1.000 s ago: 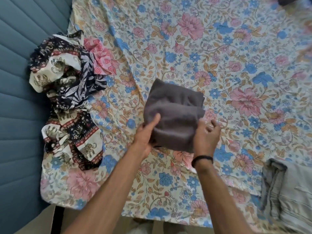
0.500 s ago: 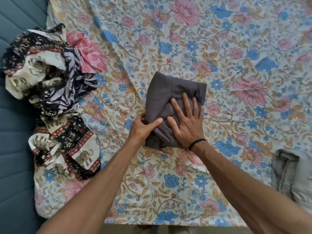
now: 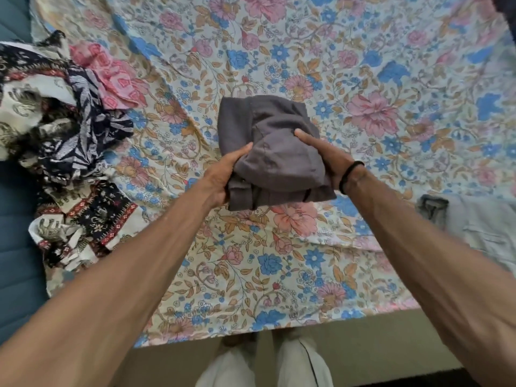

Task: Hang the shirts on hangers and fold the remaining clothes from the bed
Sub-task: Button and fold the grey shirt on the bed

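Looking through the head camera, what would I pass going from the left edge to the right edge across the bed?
Blue headboard → pile of patterned clothes → left hand → folded grey garment → right hand → light grey garment, all lying on or held above the flowered bedsheet.

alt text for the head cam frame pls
Both hands, left hand and right hand, grip a folded grey cloth garment above a floral bedsheet. Crumpled patterned clothes lie left; a folded pale grey garment lies right.
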A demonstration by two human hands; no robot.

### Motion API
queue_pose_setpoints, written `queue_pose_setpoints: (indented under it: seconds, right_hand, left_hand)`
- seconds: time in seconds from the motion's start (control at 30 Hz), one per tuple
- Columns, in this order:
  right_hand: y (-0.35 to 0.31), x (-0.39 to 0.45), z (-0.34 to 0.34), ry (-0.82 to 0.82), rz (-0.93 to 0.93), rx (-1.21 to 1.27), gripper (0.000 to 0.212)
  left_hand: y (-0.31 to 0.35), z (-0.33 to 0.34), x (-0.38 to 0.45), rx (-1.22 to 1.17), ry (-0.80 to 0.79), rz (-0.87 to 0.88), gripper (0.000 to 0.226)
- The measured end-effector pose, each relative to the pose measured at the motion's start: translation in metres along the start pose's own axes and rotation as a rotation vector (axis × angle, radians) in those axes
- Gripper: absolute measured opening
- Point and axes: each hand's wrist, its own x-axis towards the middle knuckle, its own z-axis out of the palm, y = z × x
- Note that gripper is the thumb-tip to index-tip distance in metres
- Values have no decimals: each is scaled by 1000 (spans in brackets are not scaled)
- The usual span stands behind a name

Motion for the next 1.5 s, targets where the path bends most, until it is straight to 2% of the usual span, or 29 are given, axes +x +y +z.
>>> queue_pose_setpoints:
  seconds: [0.07, 0.13, 0.27, 0.33, 0.43, 0.6, 0.7, 0.83, 0.97, 1.03, 1.07, 1.13, 1.2, 1.3, 1.37, 1.43, 1.5]
  right_hand:
    - [2, -20, 3, -23, -30, 25, 71]
    - [14, -46, 0, -21, -31, 82, 73]
    - [38, -98, -14, 9, -62, 232, 65]
    - [52, -125, -37, 31, -69, 301, 73]
    - [77, -161, -84, 134, -89, 314, 82]
    - [102, -230, -193, 294, -274, 264, 54]
    - [109, -274, -255, 390, -354, 252, 53]
    - [114, -319, -318, 550, -421, 263, 49]
    - [128, -334, -350, 679, -464, 468, 61]
    - [143, -333, -348, 748, -451, 619, 64]
    - [153, -330, -343, 757, -443, 701, 64]
    - [174, -320, -328, 680, -470, 891, 61]
    - [191, -304, -309, 616, -485, 1034, 62]
    - [209, -273, -287, 724, -366, 1148, 68]
    - [215, -254, -283, 825, -269, 1209, 62]
    - [214, -244, -290, 950, -187, 1227, 55]
    - [211, -247, -297, 1090, -83, 1141, 54]
  left_hand:
    - [-6, 11, -13, -70, -35, 6, 24]
    - [-18, 25, -26, -91, -72, 7, 23]
    - [-45, 48, -44, -46, -110, 5, 34]
    - [-65, 76, -51, 15, -101, 22, 40]
    - [-99, 126, -55, 87, -105, 48, 38]
    - [-151, 231, -42, 134, -221, 78, 52]
    - [-166, 297, -33, 194, -305, 57, 53]
    - [-171, 379, -21, 347, -379, 78, 48]
    - [-165, 436, 3, 586, -374, 145, 58]
    - [-154, 459, 18, 794, -377, 207, 61]
    - [-147, 471, 26, 894, -385, 236, 55]
    - [-131, 494, 47, 1060, -448, 281, 39]
    - [-119, 519, 70, 1233, -553, 278, 33]
    - [-125, 540, 110, 1531, -641, 256, 26]
    - [-144, 534, 142, 1671, -594, 230, 36]
    - [-161, 524, 162, 1661, -505, 198, 52]
    - [-167, 521, 172, 1678, -450, 263, 67]
